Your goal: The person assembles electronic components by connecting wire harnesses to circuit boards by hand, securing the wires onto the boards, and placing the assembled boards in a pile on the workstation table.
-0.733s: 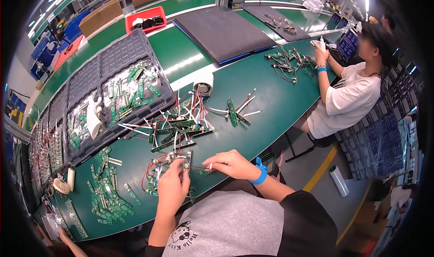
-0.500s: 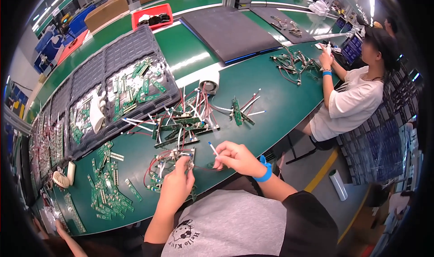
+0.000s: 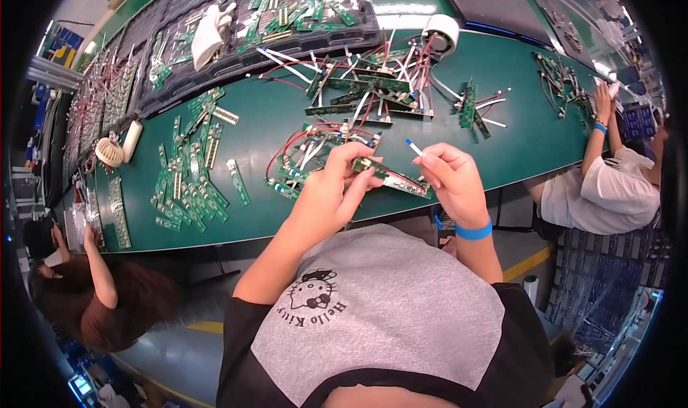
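Observation:
My left hand (image 3: pixel 326 189) is closed on a narrow green circuit board (image 3: pixel 401 181) with a red wire along it. The board slants across from my left fingers toward my right hand (image 3: pixel 459 182). Pinched between my right thumb and fingers is a flat white ribbon cable (image 3: pixel 414 148) with a blue tip; its lower part is hidden by the fingers. Just beyond my left hand lies a cluster of boards (image 3: pixel 290 186) with red wires and white ribbon cables. Farther back is a larger tangle of wired boards (image 3: pixel 369 85).
Loose green boards (image 3: pixel 190 182) lie in a heap at left. A black tray (image 3: pixel 287 49) at the back holds more boards and a white glove (image 3: pixel 213 36). A small white fan (image 3: pixel 439 36) stands behind the tangle. Co-workers sit at both sides; wired boards (image 3: pixel 562 82) lie at right.
My view has tilted downward, so the table appears higher. The board in my left hand now shows lengthwise, reaching toward my right hand. My right hand still pinches the ribbon cable.

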{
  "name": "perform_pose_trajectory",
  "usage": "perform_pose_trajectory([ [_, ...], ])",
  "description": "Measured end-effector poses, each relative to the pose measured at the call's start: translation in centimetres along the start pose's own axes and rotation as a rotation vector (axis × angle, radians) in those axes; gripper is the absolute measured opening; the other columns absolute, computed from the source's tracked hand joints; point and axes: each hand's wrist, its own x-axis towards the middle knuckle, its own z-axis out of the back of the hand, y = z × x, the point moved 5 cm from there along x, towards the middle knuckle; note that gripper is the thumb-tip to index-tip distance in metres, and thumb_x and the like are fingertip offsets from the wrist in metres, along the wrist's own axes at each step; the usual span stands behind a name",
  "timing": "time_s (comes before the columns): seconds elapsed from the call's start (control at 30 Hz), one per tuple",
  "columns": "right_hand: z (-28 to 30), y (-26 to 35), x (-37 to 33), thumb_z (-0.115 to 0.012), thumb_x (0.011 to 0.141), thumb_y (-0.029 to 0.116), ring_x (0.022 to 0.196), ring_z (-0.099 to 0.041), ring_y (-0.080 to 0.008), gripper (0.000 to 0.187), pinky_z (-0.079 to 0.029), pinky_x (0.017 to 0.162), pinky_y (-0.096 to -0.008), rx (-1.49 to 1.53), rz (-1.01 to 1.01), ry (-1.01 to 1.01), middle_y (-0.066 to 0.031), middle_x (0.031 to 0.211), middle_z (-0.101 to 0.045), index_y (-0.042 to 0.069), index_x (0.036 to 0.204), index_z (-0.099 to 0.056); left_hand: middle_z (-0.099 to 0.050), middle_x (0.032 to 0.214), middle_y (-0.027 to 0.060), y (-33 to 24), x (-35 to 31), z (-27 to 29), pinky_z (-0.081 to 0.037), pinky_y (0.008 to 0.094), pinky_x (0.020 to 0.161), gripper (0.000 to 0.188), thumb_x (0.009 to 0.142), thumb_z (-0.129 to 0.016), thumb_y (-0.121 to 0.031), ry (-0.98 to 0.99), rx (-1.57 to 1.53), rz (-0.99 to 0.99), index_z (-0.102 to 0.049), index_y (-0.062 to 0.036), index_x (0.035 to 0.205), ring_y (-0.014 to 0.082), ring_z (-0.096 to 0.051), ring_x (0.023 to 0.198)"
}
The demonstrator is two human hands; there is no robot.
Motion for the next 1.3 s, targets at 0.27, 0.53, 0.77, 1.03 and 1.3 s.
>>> perform_pose_trajectory([
  [0.27, -2.3, 0.3, 0.5, -0.057, 0.082, 0.007, 0.062, -0.046, -0.0046, 0.009, -0.039, 0.06, -0.0181, -0.214, -0.027, 0.142, -0.0005, 0.075, -0.055, -0.002, 0.083, -0.06, -0.056, 0.095, 0.0231, 1.5, 0.0, -0.2, -0.053, 0.0358, 0.075, 0.024, 0.091, -0.038, -0.005, 0.114, -0.691, 0.213, -0.024, -0.0043, 0.111, 0.0316, -0.062, 0.087],
  [0.53, -2.8, 1.0, 0.2, -0.059, 0.077, 0.005, 0.068, -0.048, -0.0077, 0.007, -0.04, 0.063, -0.0218, -0.328, 0.087, 0.137, -0.0064, 0.089, -0.055, -0.002, 0.076, -0.06, -0.055, 0.1, 0.0245, 2.1, -0.1, -0.7, -0.053, 0.0375, 0.076, 0.02, 0.093, -0.034, -0.008, 0.12, -0.953, 0.396, -0.024, -0.0067, 0.11, 0.0321, -0.062, 0.089],
  [0.77, -2.6, 0.6, 0.4, -0.058, 0.078, 0.005, 0.069, -0.048, -0.0083, 0.008, -0.04, 0.064, -0.0215, -0.332, 0.065, 0.132, -0.0065, 0.089, -0.056, -0.001, 0.074, -0.059, -0.056, 0.099, 0.0239, 2.6, -0.1, -1.2, -0.053, 0.0331, 0.072, 0.018, 0.093, -0.035, -0.008, 0.1, -0.818, 0.343, -0.025, -0.0047, 0.108, 0.0298, -0.062, 0.09],
  [1.03, -2.4, 0.0, 0.5, -0.058, 0.078, 0.006, 0.067, -0.046, -0.007, 0.008, -0.037, 0.062, -0.021, -0.298, -0.025, 0.165, -0.0042, 0.087, -0.053, -0.001, 0.074, -0.059, -0.056, 0.093, 0.0213, 3.0, -0.3, -0.5, -0.053, 0.0286, 0.064, 0.017, 0.091, -0.042, -0.006, 0.128, -0.707, 0.355, -0.03, -0.0022, 0.103, 0.0268, -0.063, 0.084],
  [1.3, -2.4, -0.1, 0.3, -0.058, 0.078, 0.004, 0.07, -0.045, -0.0064, 0.008, -0.036, 0.062, -0.02, -0.267, -0.033, 0.159, -0.0028, 0.086, -0.049, -0.001, 0.073, -0.058, -0.057, 0.092, 0.022, 2.7, -0.2, -0.9, -0.054, 0.0299, 0.065, 0.015, 0.09, -0.039, -0.002, 0.088, -0.839, 0.285, -0.029, -0.0027, 0.101, 0.0292, -0.062, 0.087],
])
